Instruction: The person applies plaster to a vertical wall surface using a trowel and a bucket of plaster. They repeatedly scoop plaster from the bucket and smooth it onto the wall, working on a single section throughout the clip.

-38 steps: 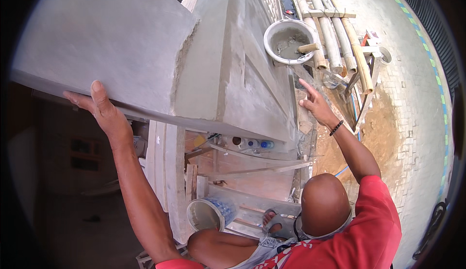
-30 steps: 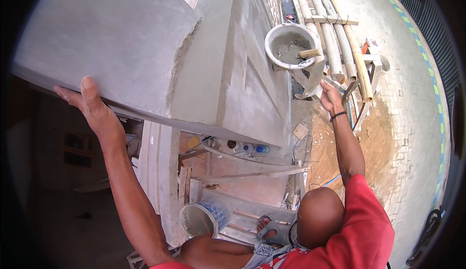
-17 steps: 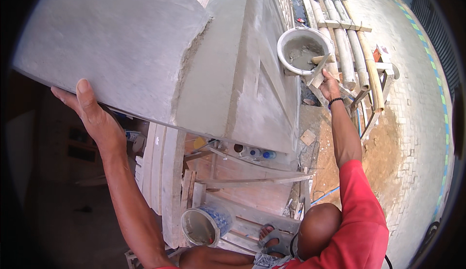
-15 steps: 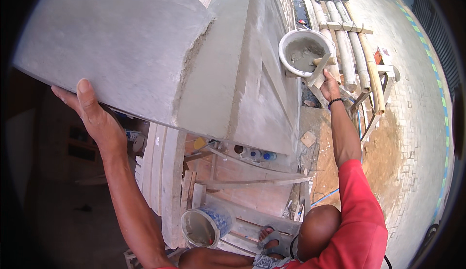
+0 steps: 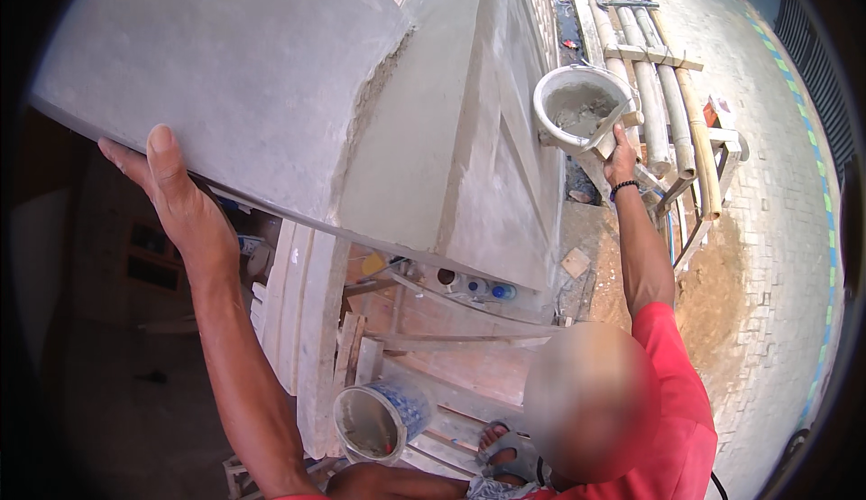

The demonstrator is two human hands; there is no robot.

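While the left hand (image 5: pixel 185 207) spreads open against the lower edge of a grey slab (image 5: pixel 216 67), the head view shows the right hand (image 5: pixel 621 157) closed around a flat pale tool (image 5: pixel 615 126) at the near rim of a white bucket (image 5: pixel 541 114) of wet mortar. The slab's smooth face ends in a ragged seam (image 5: pixel 361 112) beside a plastered ledge (image 5: pixel 401 148). A dark interior (image 5: pixel 108 365) lies lower left; bamboo poles (image 5: pixel 651 112) and paved ground (image 5: pixel 776 256) stretch along the right.

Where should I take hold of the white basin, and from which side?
Probably its near-left rim, coming from above: the white basin's raised lip is bare there around the grey mix, while the right hand and its pale board crowd the near-right edge.
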